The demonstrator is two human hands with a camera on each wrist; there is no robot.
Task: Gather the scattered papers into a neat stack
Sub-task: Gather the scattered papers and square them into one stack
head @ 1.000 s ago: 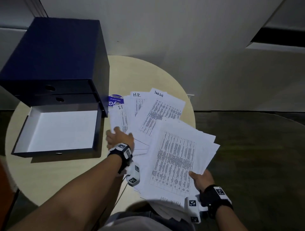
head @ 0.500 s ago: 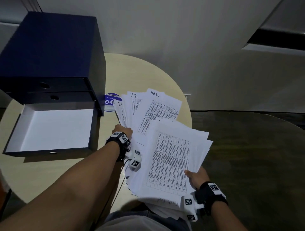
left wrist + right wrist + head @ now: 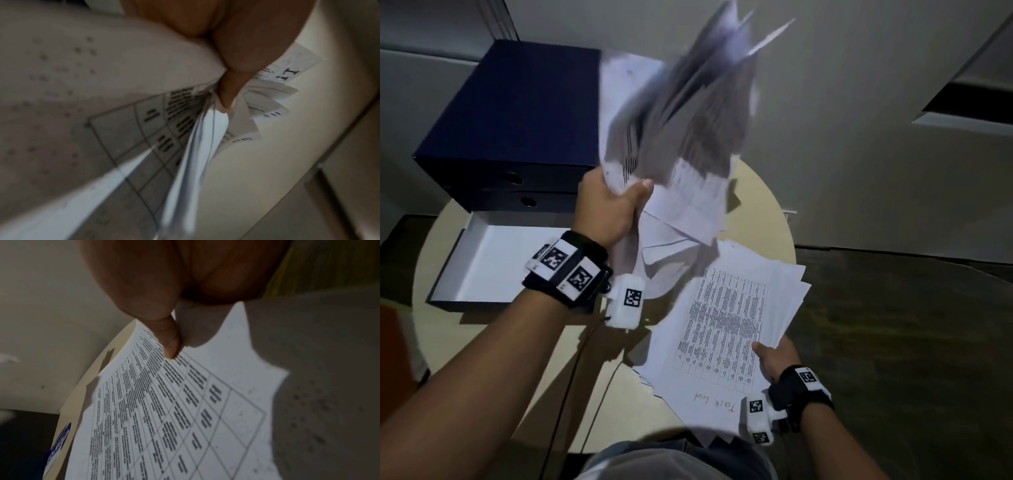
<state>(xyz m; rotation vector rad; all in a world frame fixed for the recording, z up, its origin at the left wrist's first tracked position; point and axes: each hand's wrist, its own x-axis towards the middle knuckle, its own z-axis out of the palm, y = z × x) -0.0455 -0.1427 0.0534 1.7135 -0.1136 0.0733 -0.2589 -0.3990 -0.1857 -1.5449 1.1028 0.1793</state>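
Above the round beige bench [image 3: 756, 192], a fanned sheaf of white printed papers [image 3: 681, 113] has been swept up, gripped by the left hand [image 3: 609, 209]. A second printed batch [image 3: 726, 329], overhanging the bench's near edge, stays pinched by the right hand [image 3: 774, 358]; merging is judged next.

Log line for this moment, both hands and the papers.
left hand grips raised bundle of papers, blurred | right hand pinches second pile on table | drawer open | stack not yet formed
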